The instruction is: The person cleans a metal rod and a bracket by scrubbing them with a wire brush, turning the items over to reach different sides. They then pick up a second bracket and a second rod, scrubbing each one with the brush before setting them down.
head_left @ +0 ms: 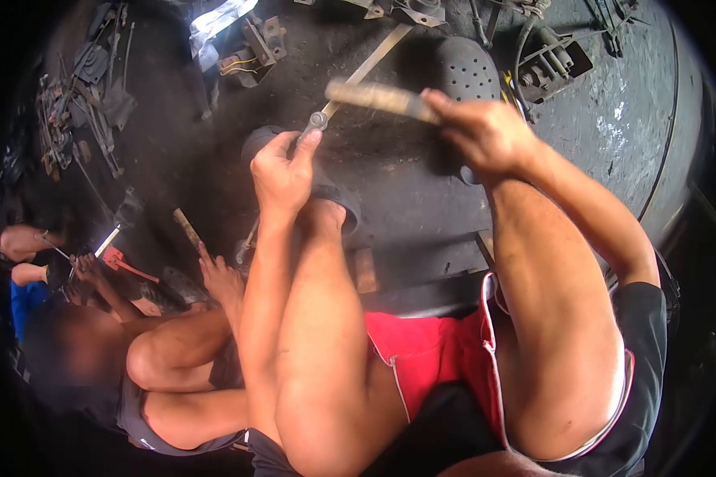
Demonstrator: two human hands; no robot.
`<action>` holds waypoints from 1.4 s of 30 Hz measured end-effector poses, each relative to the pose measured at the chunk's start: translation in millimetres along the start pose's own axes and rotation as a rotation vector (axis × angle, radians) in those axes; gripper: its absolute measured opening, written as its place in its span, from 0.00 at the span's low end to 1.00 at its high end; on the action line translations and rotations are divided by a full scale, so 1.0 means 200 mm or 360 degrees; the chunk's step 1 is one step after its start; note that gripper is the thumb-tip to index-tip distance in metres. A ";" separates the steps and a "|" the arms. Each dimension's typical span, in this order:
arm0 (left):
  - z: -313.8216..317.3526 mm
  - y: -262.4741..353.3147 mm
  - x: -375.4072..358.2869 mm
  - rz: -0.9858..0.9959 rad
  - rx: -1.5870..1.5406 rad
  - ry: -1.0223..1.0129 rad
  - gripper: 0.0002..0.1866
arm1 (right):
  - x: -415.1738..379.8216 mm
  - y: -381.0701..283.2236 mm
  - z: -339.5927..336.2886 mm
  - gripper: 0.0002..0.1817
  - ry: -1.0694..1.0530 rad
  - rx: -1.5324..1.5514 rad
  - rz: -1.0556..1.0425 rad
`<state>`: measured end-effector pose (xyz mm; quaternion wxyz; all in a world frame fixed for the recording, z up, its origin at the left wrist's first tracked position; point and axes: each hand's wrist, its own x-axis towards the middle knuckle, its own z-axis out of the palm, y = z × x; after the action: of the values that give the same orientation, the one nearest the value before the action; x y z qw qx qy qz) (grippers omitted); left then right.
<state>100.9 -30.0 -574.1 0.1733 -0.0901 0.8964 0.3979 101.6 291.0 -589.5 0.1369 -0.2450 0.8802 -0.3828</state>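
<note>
My left hand point(282, 175) is closed around the lower end of a metal linkage arm point(379, 54), thumb right beside its round joint point(317, 121). The flat bar of the arm runs up and away to the right. In my right hand point(489, 137) is a wooden-handled tool point(378, 98), gripped at its right end and smeared by motion. Its left end overlaps the bar just above the joint in this view. The working side of the tool does not show clearly.
Metal linkage parts point(83, 95) are heaped at the left. A bracket with wires point(254, 52) and a motor assembly point(553, 63) lie farther back. My dark perforated shoe point(468, 70) is on the floor. Beside me, a co-worker's hand point(221, 278) holds a wooden-handled tool point(188, 226).
</note>
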 end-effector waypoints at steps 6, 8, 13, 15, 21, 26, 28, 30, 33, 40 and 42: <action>0.03 -0.02 0.00 0.0057 0.0042 0.0008 0.19 | -0.04 -0.07 -0.11 0.31 -0.0397 -0.0254 0.0283; 0.02 -0.03 0.01 0.0030 0.0060 0.0012 0.19 | 0.00 0.08 -0.08 0.31 -0.0163 -0.0308 0.0445; 0.00 -0.01 0.02 0.0091 0.0063 0.0039 0.20 | -0.02 -0.16 -0.14 0.28 -0.0556 -0.0113 0.0401; 0.01 -0.01 0.04 0.0124 0.0080 0.0064 0.20 | -0.05 -0.08 -0.12 0.28 -0.0414 -0.0084 0.0408; 0.00 -0.02 0.05 0.0110 0.0081 0.0050 0.20 | -0.17 -0.01 -0.23 0.25 -0.0102 0.0184 0.0612; 0.01 -0.03 0.05 0.0208 0.0278 0.0045 0.20 | 0.11 -0.16 -0.08 0.28 -0.0466 0.0034 0.0779; -0.05 -0.05 0.06 -0.0083 0.0245 0.0217 0.19 | 0.19 -0.11 0.04 0.27 -0.0395 -0.0008 0.0606; -0.08 0.02 0.07 -0.0175 0.0243 0.0219 0.18 | 0.17 -0.08 0.07 0.25 -0.0229 0.0059 0.0502; -0.08 0.01 0.06 -0.0090 0.0309 0.0155 0.17 | 0.09 -0.05 -0.02 0.25 -0.0166 0.0194 0.0526; -0.04 0.02 0.03 -0.0359 0.0103 -0.0146 0.22 | -0.06 -0.02 -0.09 0.26 -0.0209 0.0209 0.0734; -0.01 0.01 0.03 -0.0409 0.0055 -0.0187 0.24 | -0.06 -0.03 -0.08 0.26 -0.0257 0.0228 0.0759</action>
<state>93.9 -30.5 -574.1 0.2765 -0.1778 0.8725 0.3616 106.5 303.4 -574.8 0.3100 -0.0499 0.8700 -0.3801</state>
